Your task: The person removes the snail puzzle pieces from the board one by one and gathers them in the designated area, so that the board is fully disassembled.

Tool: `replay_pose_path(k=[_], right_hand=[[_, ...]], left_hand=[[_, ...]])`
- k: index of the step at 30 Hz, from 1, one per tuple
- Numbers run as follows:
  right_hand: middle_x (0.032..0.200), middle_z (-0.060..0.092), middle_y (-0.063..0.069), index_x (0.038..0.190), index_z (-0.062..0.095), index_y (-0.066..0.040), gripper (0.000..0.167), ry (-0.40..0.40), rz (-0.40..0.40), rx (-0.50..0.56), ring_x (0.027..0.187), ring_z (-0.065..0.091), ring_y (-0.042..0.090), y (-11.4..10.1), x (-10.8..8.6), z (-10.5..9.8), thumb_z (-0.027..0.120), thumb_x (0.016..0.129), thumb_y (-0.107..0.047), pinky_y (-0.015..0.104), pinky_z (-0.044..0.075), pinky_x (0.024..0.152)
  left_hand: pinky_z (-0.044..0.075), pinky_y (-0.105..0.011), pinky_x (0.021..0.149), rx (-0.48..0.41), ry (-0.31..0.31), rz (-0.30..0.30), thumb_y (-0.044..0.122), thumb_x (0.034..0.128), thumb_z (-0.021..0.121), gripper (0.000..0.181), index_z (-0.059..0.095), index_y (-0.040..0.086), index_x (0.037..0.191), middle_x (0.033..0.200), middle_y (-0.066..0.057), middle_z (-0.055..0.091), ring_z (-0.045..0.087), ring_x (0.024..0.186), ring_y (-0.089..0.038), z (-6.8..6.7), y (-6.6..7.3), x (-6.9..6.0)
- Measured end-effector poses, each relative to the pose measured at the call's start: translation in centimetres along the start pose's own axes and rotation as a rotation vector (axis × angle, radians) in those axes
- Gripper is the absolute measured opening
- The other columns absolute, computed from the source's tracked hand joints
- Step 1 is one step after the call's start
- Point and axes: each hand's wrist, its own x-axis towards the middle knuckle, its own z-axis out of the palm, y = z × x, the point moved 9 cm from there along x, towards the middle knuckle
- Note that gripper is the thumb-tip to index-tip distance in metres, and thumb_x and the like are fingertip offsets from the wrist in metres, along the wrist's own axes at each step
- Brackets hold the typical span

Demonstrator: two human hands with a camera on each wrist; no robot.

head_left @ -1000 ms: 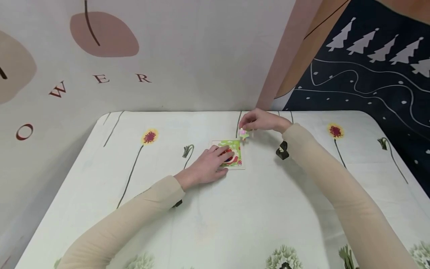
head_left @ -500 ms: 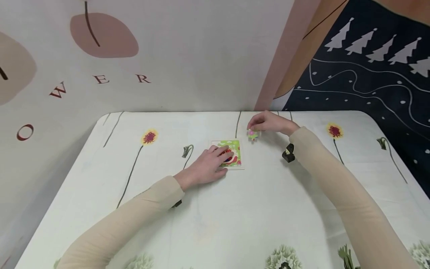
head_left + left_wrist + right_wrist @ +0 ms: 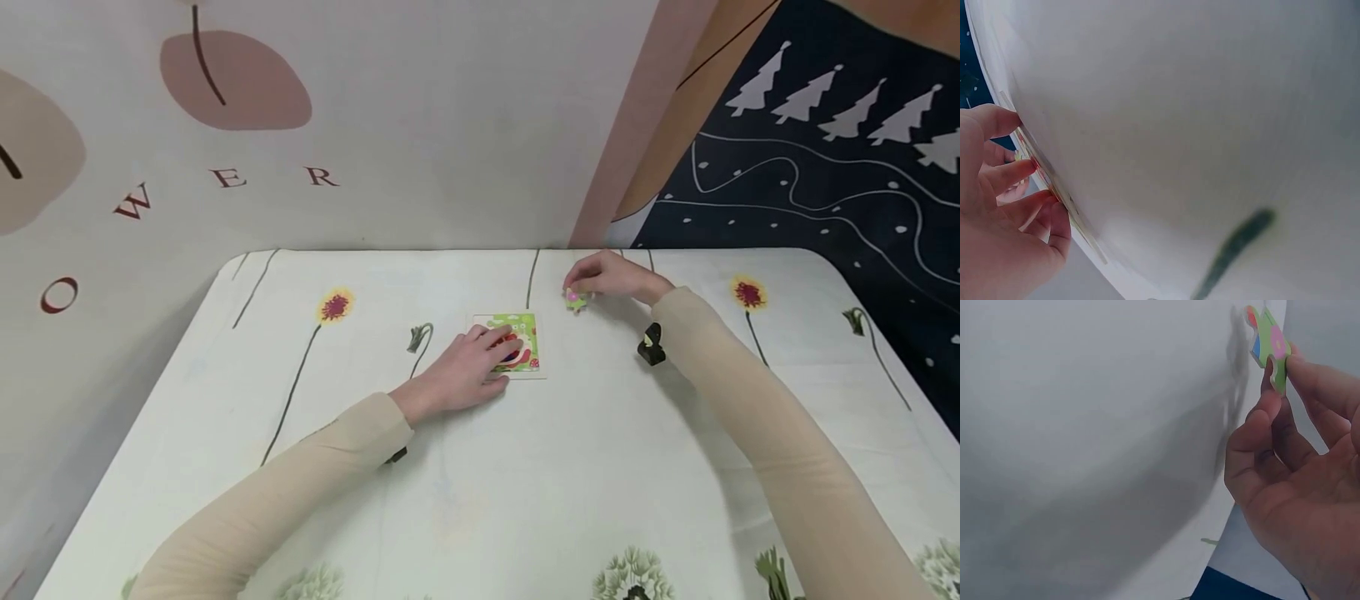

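A small square puzzle board [image 3: 529, 333] with a green, red and white picture lies flat on the table. My left hand [image 3: 465, 371] rests over its left part, fingers spread and covering some of the picture; in the left wrist view the fingertips of the left hand [image 3: 1013, 200] touch the thin board [image 3: 1088, 234]. To the right of and behind the board, my right hand [image 3: 611, 277] pinches a small green and pink puzzle piece [image 3: 576, 301]. The right wrist view shows that piece [image 3: 1268, 340], also with blue and red patches, between thumb and fingers of the right hand [image 3: 1304, 469].
The table [image 3: 525, 467] wears a white cloth printed with flowers. Behind it hangs a pale cloth [image 3: 450, 125] with letters, and a dark one [image 3: 810, 183] with white trees is at the right. A black device [image 3: 652, 345] sits at the right wrist.
My right hand has moved to the right, away from the board, with the piece still pinched. The left hand has stayed in place on the board.
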Motion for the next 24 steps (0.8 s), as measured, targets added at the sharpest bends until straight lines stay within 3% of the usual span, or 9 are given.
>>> replay_pose_path(k=[8,24], right_hand=[[0.105,0.063,0.013,0.112,0.066,0.002,0.022,0.031,0.060,0.004,0.088,0.047,0.024,1.0,-0.3,-0.4,0.059,0.096,-0.011,0.033,0.039,0.074],[0.101,0.067,0.010,0.110,0.068,0.003,0.019,0.069,0.087,0.010,0.084,0.050,0.020,2.0,-0.1,-1.3,0.061,0.094,-0.006,0.027,0.043,0.072]], left_hand=[[0.038,-0.044,0.094,-0.007,0.001,-0.004,0.024,0.0945,0.059,0.053,0.046,0.010,0.144,0.151,-0.013,0.034,0.038,0.125,-0.027,-0.1,0.0,-0.1],[0.038,-0.042,0.094,0.003,-0.024,-0.011,0.025,0.0957,0.056,0.053,0.044,0.011,0.146,0.152,-0.013,0.032,0.037,0.127,-0.027,-0.1,0.1,-0.1]])
